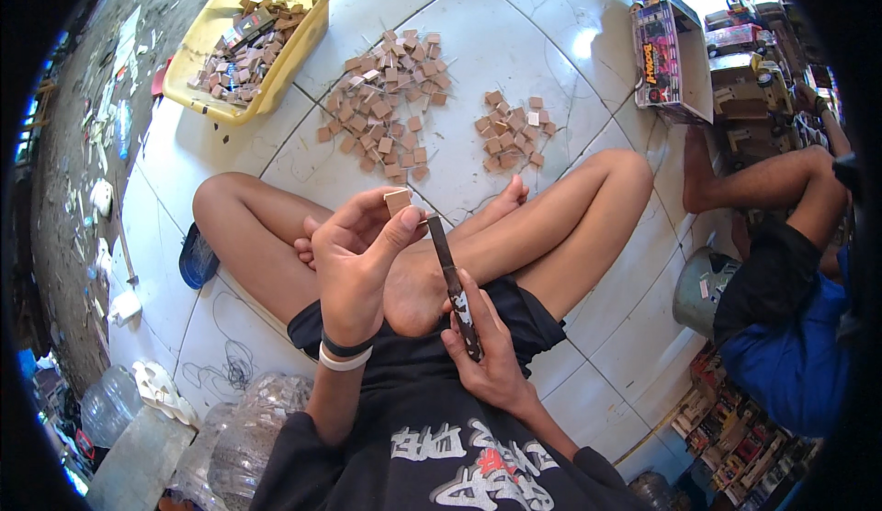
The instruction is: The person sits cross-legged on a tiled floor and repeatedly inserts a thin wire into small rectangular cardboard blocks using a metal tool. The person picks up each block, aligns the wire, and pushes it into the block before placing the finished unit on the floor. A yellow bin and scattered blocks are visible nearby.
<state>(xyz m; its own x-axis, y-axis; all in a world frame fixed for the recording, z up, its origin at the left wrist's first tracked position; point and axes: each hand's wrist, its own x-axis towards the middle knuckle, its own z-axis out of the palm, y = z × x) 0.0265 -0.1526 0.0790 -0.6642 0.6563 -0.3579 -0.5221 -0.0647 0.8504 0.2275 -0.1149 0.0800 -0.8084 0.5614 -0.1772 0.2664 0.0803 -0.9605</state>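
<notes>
Between the thumb and fingers of my left hand [358,249] is a small square wooden block [397,201], its pale face turned up. My right hand [482,346] grips the dark handle of a narrow, blunt-ended metal bar that looks like a flat file [443,246]. The bar's far end points up, close beside my left thumb and the block. Beyond my crossed legs lies a large heap of small wooden blocks [390,97], with thin pins sticking out among them. To its right is a smaller pile of similar blocks [512,132].
At the far left stands a yellow plastic tub [317,28] holding more blocks. An open printed carton [675,61] is at the far right, near wooden toy vehicles. Another person [781,235] sits at the right beside a grey-green bucket [703,286]. Clear plastic bags [248,437] lie at the lower left.
</notes>
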